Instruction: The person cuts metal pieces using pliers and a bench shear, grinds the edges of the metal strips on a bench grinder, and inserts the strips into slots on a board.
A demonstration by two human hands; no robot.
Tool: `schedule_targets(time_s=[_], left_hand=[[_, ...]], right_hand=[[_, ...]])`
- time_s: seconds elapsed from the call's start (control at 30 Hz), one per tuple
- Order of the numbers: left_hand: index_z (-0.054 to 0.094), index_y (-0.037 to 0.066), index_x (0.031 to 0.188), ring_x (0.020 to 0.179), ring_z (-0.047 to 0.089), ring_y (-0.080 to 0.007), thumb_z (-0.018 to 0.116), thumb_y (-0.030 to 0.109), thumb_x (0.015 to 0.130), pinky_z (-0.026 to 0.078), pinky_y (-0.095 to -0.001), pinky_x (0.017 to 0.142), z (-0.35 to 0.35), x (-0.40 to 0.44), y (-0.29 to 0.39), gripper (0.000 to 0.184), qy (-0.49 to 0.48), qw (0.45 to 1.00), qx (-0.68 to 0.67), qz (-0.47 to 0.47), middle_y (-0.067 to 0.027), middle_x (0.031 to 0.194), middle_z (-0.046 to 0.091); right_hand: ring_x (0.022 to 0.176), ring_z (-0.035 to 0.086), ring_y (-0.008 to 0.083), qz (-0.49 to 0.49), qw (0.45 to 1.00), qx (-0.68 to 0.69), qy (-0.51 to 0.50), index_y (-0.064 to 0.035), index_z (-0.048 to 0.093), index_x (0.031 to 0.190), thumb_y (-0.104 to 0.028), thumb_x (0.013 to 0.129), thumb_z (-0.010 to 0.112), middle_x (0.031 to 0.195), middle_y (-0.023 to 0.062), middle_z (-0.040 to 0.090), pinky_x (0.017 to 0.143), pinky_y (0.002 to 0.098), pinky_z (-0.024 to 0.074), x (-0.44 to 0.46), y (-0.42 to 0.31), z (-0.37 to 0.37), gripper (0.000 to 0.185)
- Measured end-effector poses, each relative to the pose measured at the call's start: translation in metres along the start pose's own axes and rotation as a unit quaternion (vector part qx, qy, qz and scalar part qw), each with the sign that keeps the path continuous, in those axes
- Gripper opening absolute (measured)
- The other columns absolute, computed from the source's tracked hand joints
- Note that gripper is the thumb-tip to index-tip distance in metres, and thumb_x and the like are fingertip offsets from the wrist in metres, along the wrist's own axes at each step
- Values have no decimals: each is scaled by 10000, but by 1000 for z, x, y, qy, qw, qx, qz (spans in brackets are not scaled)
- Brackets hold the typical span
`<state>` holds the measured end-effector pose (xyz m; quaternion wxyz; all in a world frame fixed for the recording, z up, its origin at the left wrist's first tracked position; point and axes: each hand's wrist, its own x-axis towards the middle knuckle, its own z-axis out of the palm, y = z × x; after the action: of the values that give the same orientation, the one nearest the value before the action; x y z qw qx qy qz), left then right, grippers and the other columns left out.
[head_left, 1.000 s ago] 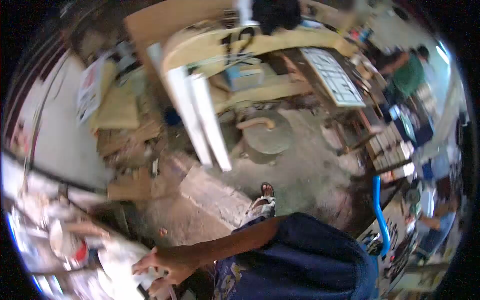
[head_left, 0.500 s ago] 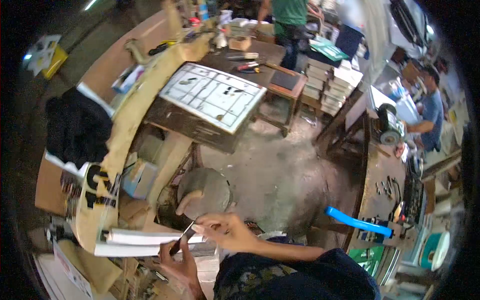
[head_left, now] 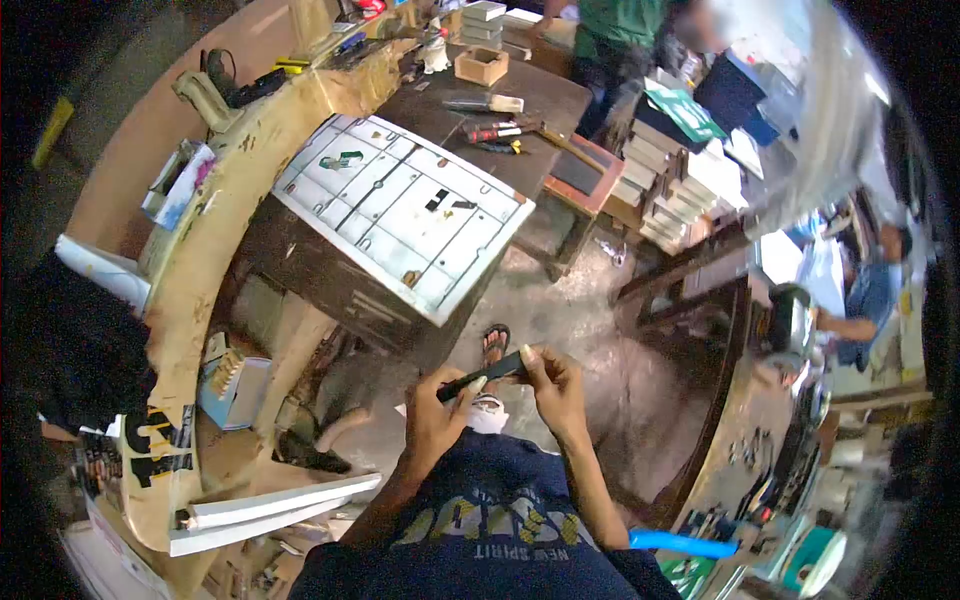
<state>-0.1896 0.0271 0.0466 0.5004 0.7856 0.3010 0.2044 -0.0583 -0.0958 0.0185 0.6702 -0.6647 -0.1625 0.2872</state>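
A slim black bar (head_left: 483,377) spans both hands in front of my shirt; its exact kind is not clear. My left hand (head_left: 432,410) is closed round its lower left end, with the thumb along it. At the upper right end, my right hand (head_left: 556,392) pinches it between thumb and fingers. The bar tilts upward to the right. Beyond the hands lies a white board (head_left: 400,215) with dark grid lines, carrying a few small dark and green pieces.
Pliers and red-handled tools (head_left: 495,132) lie behind the board. A wooden workbench (head_left: 215,225) curves along the left, with white strips (head_left: 280,508) at its near end. Box stacks (head_left: 690,190) stand at the back right. One co-worker (head_left: 868,310) is at the right bench, another (head_left: 615,35) behind.
Both hands have moved right and up to in front of my body, the view turning with them. The dark piece, showing a shiny part before, now lies across between both hands.
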Motion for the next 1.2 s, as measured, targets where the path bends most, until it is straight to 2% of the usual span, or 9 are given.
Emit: schedule_targets(time_s=[0.1,0.17,0.33,0.43,0.63,0.7,0.77,0.97,1.2], left_hand=[[654,-18,832,662,633,-207,735,135,838,470,-338,611,20,59,-52,173,0,996,-68,59,-124,732,652],[683,4,888,701,662,-235,721,152,842,519,-351,679,5,95,-49,160,-78,995,-9,-58,-134,791,685],[691,23,945,712,650,-217,708,155,850,505,-334,666,-2,164,-106,164,137,990,-2,-41,-123,825,690],[688,20,965,761,659,-203,703,137,855,513,-330,684,-32,203,-109,161,88,989,78,-87,-112,858,693],[681,0,972,714,641,-172,699,128,875,509,-317,682,-31,246,-120,161,173,977,95,-82,-110,803,694],[677,-5,963,731,660,-191,693,108,873,511,-324,676,-22,261,-90,145,134,965,146,-174,-149,824,689],[677,11,962,813,693,-282,696,45,832,537,-350,696,-1,267,-101,136,148,979,122,-68,-162,880,696],[707,81,955,803,682,-301,703,29,803,556,-357,690,68,301,-115,161,150,971,185,-18,-119,892,694],[709,127,889,740,673,-286,690,112,836,541,-378,639,101,320,-104,58,159,960,229,-9,-78,852,693]], right_hand=[[727,663,161,13,998,-29,-62,41,628,899,-277,1000,559,782,87,662,710,315,568,75,-10,-1,341],[779,663,144,57,986,-73,-137,36,653,937,-318,982,587,824,55,665,705,307,560,118,-41,1,363],[843,660,191,-123,942,-290,-113,-32,680,1014,-230,911,673,976,120,691,714,309,550,274,11,11,223],[945,644,299,-266,859,-425,-106,-58,678,996,-158,824,712,1027,126,678,778,391,545,353,52,36,202],[924,657,347,-69,787,-567,-232,-80,651,1072,-170,770,718,1007,129,689,793,450,539,408,44,69,322],[776,684,353,-108,803,-547,-210,-74,680,992,-175,772,724,886,137,708,713,440,551,415,54,68,247],[683,681,368,-187,825,-494,-201,-59,713,892,-199,804,719,769,157,702,635,415,546,418,50,48,166],[687,682,155,-83,930,-328,-141,5,737,953,-154,803,766,779,113,727,662,302,538,422,18,-62,220],[729,681,136,99,949,-286,-89,49,711,1002,-170,828,755,804,139,722,674,263,533,380,10,-122,283]])
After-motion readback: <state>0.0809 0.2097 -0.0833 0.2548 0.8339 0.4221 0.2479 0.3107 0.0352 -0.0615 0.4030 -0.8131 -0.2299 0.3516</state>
